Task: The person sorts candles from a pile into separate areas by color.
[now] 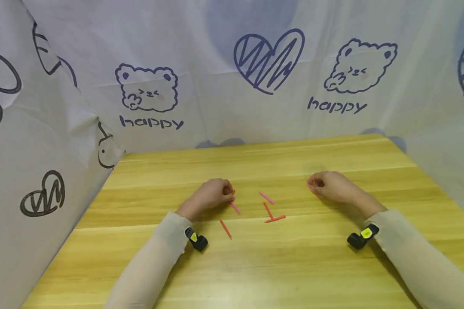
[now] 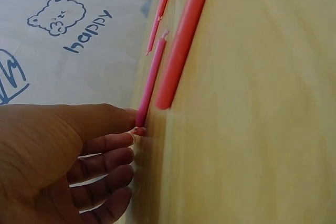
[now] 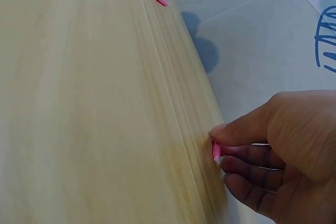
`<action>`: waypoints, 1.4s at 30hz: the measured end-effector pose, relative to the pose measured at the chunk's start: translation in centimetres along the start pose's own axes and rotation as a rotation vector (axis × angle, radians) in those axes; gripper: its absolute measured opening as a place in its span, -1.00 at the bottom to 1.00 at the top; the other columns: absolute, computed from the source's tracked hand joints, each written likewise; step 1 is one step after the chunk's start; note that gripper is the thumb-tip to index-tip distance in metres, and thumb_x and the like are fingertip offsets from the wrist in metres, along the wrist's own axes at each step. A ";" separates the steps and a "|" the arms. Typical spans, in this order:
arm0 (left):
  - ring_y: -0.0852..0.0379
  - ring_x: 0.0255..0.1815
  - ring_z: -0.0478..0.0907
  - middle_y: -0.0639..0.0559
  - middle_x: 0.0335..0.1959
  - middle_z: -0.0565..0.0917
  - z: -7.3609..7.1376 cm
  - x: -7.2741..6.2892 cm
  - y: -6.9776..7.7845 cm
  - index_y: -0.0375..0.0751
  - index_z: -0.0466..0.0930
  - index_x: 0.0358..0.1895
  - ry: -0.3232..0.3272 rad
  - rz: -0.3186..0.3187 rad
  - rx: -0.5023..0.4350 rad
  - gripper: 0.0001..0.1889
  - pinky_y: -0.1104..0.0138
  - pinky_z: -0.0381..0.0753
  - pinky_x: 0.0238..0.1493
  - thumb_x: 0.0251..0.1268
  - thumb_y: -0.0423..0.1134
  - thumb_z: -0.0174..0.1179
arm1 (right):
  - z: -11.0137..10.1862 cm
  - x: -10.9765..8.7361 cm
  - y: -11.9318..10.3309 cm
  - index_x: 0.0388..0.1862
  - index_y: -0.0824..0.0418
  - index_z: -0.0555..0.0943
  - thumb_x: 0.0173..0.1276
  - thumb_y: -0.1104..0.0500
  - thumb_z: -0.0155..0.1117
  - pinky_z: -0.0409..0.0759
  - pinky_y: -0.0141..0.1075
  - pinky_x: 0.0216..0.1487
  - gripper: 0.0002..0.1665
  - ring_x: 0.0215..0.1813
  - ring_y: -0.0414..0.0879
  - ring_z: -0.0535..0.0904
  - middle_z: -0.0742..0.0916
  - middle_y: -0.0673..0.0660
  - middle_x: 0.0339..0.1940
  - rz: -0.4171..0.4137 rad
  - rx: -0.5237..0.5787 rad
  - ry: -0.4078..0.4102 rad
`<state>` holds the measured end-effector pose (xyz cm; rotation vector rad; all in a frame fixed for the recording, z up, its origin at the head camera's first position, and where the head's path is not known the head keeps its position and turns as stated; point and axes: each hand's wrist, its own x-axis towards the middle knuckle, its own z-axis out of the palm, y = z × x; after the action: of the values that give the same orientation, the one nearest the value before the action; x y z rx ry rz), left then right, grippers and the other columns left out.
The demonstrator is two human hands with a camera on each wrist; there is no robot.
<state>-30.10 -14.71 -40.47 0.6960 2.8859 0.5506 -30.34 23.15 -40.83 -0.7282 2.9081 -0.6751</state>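
In the head view my left hand (image 1: pixel 216 192) is low over the table, thumb and index finger pinching a red-orange candle (image 1: pixel 233 192) that is mostly hidden by the fingers. A thin pink candle (image 2: pixel 151 82) with a wick-like tip runs out from right beside that thumb. Further right, my right hand (image 1: pixel 330 185) pinches a short-looking pink candle (image 3: pixel 216 151) between thumb and index finger, close to the tabletop, its other fingers loosely curled. Between the hands lie another pink candle (image 1: pixel 266 198) and two red candles, one slanted (image 1: pixel 268 209) with its lower end meeting the other (image 1: pixel 275 219).
A single red candle (image 1: pixel 226 229) lies nearer me, below the left hand. The wood-grain table (image 1: pixel 278 266) ends at the back against a white cloth (image 1: pixel 216 86) printed with bears and hearts. Small dark cameras (image 1: pixel 196 239) are strapped to both wrists.
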 end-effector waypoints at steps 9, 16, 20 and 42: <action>0.13 -0.21 0.61 0.07 -0.27 0.68 0.2 -0.2 0.3 -0.18 0.64 -0.12 0.012 0.022 0.016 -0.83 0.23 0.58 -0.08 0.34 -0.18 0.27 | -0.1 -0.1 -0.2 -0.05 0.34 0.65 0.36 0.30 0.22 0.42 -0.27 -0.36 -0.78 -0.48 -0.19 0.46 0.59 -0.07 -0.56 0.011 0.005 0.009; 0.12 -0.19 0.62 0.06 -0.26 0.69 0.0 -0.1 0.4 -0.18 0.65 -0.11 0.014 0.040 0.018 -0.87 0.23 0.59 -0.08 0.35 -0.25 0.24 | -0.3 -0.1 -0.3 -0.16 0.29 0.70 0.30 0.29 0.27 0.48 -0.24 -0.31 -0.83 -0.37 -0.17 0.50 0.68 -0.04 -0.42 0.005 -0.044 0.056; 0.11 -0.19 0.61 0.05 -0.26 0.69 0.0 -0.1 0.4 -0.17 0.65 -0.11 0.009 0.039 0.016 -0.87 0.23 0.59 -0.09 0.32 -0.29 0.24 | -0.3 0.0 -0.3 -0.20 0.27 0.69 0.25 0.29 0.28 0.48 -0.23 -0.29 -0.85 -0.37 -0.16 0.50 0.67 -0.05 -0.44 0.015 -0.048 0.048; 0.14 -0.22 0.60 0.09 -0.28 0.68 0.1 0.0 0.2 -0.15 0.65 -0.12 -0.002 0.047 0.012 -0.88 0.25 0.57 -0.09 0.32 -0.30 0.24 | 0.1 0.0 -0.9 -0.19 0.21 0.70 0.19 0.30 0.31 0.46 -0.22 -0.30 -0.81 -0.37 -0.13 0.48 0.65 -0.05 -0.44 -0.007 -0.033 0.033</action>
<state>-29.96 -14.50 -40.46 0.7668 2.8800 0.5384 -29.91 22.43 -40.49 -0.7383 2.9541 -0.6479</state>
